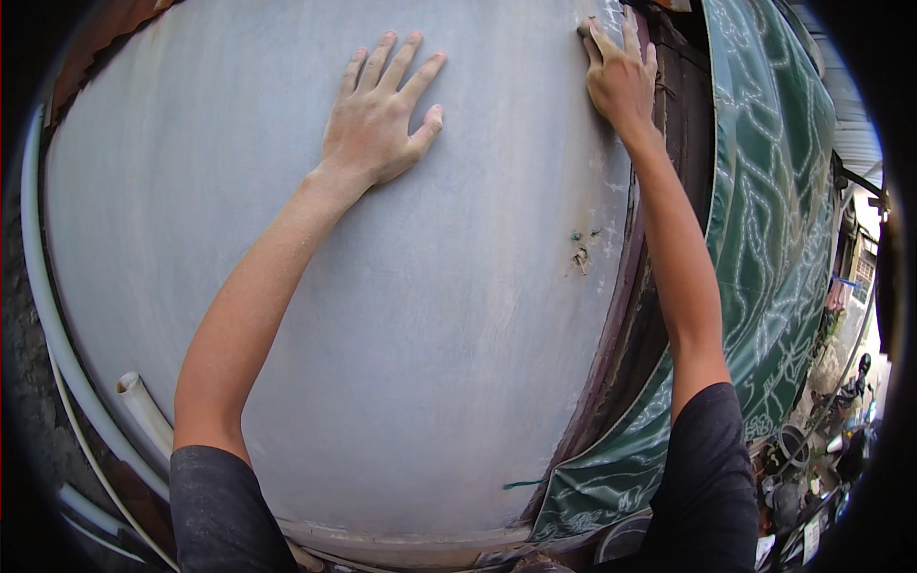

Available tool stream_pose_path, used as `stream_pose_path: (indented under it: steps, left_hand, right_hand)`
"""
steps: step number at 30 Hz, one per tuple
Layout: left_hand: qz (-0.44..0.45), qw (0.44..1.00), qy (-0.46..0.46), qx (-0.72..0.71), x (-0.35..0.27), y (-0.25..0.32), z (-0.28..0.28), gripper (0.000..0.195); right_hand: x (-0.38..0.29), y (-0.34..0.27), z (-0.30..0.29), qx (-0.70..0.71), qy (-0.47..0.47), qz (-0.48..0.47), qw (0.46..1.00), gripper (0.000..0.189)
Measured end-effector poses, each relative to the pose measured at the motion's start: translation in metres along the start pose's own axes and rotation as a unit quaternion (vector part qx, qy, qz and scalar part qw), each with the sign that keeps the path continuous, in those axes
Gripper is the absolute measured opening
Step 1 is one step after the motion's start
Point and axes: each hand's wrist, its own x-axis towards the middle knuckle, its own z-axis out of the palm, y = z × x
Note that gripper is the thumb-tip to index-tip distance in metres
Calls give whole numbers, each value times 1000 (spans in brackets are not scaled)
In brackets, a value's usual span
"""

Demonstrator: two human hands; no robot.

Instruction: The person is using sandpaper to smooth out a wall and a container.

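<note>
Before me stands a large grey painted panel (444, 301), perhaps a door, its surface dusty and streaked. My left hand (376, 114) lies flat on its upper middle with the fingers spread and nothing in it. At the panel's upper right edge, my right hand (622, 75) presses with its fingers reaching upward. A small brownish object (585, 27) shows by the fingertips of that hand, too little of it visible to name. Below the right hand, the panel has a rough damaged hole (579, 256) and chipped paint along its edge.
A dark frame (684, 122) borders the panel's right side, beside a green patterned tarpaulin (759, 215). Pale pipes (43, 286) run down the left, with a short open-ended pipe (140, 405) near my left elbow. Buckets (791, 445) and clutter fill the lower right.
</note>
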Motion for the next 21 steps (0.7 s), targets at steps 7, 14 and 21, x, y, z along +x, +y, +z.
stream_pose_path:
  steps: [7,14,21]
  left_hand:
    - [-11,999,-30,-17,-16,5,-9,62]
    - [54,995,-83,-20,-27,25,-21,63]
    - [3,985,-142,-101,-125,52,-48,73]
  right_hand:
    - [-5,-10,1,94,-74,84,989,28]
    - [-12,5,-10,20,-27,11,999,43]
    - [-21,-132,-53,232,-54,-41,970,41]
